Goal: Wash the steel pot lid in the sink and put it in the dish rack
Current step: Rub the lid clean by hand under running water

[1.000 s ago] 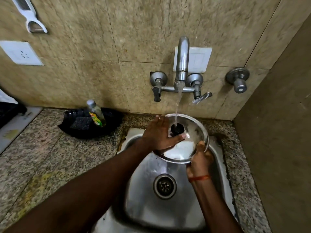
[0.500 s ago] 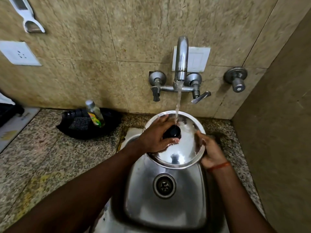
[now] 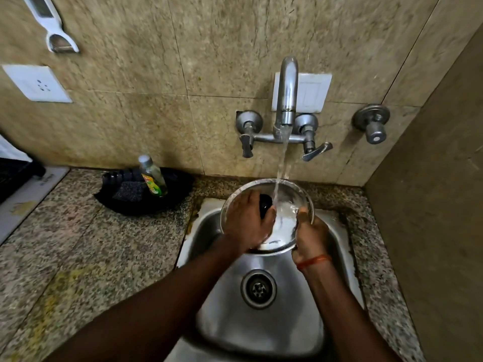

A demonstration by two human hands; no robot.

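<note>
Steel pot lid [image 3: 287,226] tilted under tap stream [image 3: 281,165] for rinsing; left hand [image 3: 247,222] wrapped round black knob [image 3: 264,206], right hand [image 3: 311,231] pinching rim at 4 o'clock; above sink [image 3: 261,325].

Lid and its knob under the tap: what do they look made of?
The lid looks like polished steel: silvery and mirror-bright, throwing reflections under the water. Its knob, half hidden by the left hand, is black and dull, probably plastic, though that's uncertain.

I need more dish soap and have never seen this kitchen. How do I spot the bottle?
Start at the steel sink and look left along the granite counter to the black tray against the wall. The soap bottle stands there: clear, silver-capped, brightly labelled, beside a dark scrub pad.
</note>
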